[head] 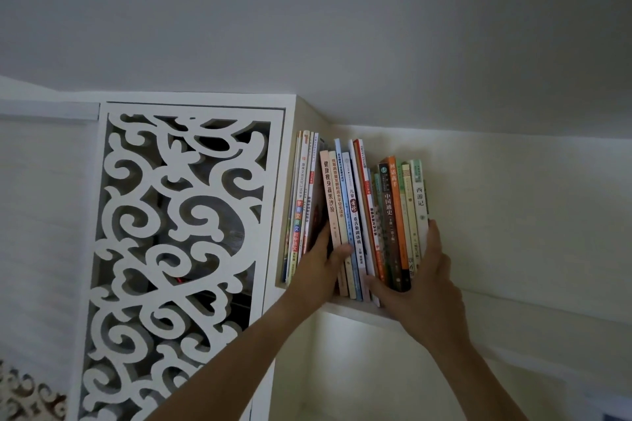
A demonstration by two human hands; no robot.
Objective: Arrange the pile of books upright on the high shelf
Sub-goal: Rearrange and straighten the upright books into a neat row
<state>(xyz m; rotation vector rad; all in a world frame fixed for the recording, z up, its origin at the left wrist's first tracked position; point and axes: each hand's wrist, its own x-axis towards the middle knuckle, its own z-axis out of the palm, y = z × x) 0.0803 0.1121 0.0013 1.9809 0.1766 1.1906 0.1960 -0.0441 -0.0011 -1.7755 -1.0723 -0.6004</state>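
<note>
White surfaces: head view; a pale wall fills the top half, and a carved panel (178, 249) of cut-out scrolls stands at 9 o'clock.
Shelf: the high shelf (355, 313) runs from the centre toward 3 o'clock; only its front lip shows bare.
Books: a row of books (359, 215) stands on the shelf just right of centre, spines out, leaning slightly left toward the panel's side wall.
Left group: a few thin books (302, 202) lean against that side wall, split from the rest by a gap.
Left hand: the left hand (319, 270) reaches up from 7 o'clock, its fingers pushed into the gap and its thumb curled over the spines beside it, so it grips the near end of the main block.
Right hand: the right hand (419, 287) comes up from 5 o'clock; straight fingers press flat on the outer book at the row's right end, and the thumb lies across the lower spines.
Reason for hold: squeezed from both ends, the block seems to be kept from fanning or toppling while it is set upright, probably to close the gap.
Progress: judged near the end, since no loose pile shows.
Hidden: the left fingertips vanish between books; the book bottoms sit behind the hands and lip; most spine print is too small to read.
Cut off: both forearms leave the frame at the bottom edge.
</note>
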